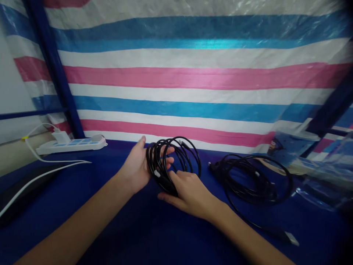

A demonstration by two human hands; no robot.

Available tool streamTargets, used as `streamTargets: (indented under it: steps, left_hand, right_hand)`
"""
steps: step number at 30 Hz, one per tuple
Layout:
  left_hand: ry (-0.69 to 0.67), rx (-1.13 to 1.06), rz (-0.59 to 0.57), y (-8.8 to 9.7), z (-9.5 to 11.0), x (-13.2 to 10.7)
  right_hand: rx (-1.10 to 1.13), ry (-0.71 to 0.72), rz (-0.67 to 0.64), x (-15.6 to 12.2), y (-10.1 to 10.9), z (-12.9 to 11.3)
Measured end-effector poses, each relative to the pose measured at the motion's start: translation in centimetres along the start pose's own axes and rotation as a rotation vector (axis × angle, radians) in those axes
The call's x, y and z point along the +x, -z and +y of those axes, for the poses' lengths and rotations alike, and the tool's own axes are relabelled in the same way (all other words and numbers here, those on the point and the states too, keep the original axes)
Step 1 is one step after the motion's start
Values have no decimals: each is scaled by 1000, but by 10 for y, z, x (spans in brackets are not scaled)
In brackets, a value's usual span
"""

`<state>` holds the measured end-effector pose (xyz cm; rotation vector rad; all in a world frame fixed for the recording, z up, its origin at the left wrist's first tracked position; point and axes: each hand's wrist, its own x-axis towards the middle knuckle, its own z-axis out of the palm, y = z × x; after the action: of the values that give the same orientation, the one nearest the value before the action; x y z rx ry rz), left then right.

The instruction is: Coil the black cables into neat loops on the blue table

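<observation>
A loosely coiled black cable [156,162] is between my two hands above the blue tabletop. My left hand [138,167] bears the coil's left side; its fingers show through the loops and its thumb sticks up, away from the cable. On the lower right of the coil, my right hand [189,191] grips the strands, thumb below and fingers over them. A small pale piece [157,173] shows on the bundle near my left palm. A second black cable [248,180] lies coiled to the right, its connector [291,238] pointing toward the lower right.
At the left stands a white power strip [82,144] with a charger [61,137] and a white cord [41,176]. A dark flat object [24,187] lies below it. A plastic cup [295,145] and clear plastic [317,191] are at the right. Striped sheeting [176,77] hangs behind.
</observation>
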<state>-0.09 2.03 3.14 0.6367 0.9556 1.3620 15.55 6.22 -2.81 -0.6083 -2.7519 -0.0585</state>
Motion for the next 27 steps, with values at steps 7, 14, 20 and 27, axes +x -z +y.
streamTargets:
  steps: [7,14,20,27]
  left_hand:
    - [-226,227,-201,1,-12,5]
    - [-425,650,-464,-8,-50,6]
    - [-552,841,-336,-8,-57,5]
    - [-632,557,14,10,-22,21]
  right_hand:
    - [909,-136,21,-5,12,25]
    - [1593,-438,323,-1,49,20]
    - [1598,-514,187,-11,63,28]
    - [1494,-552,167,-29,78,54]
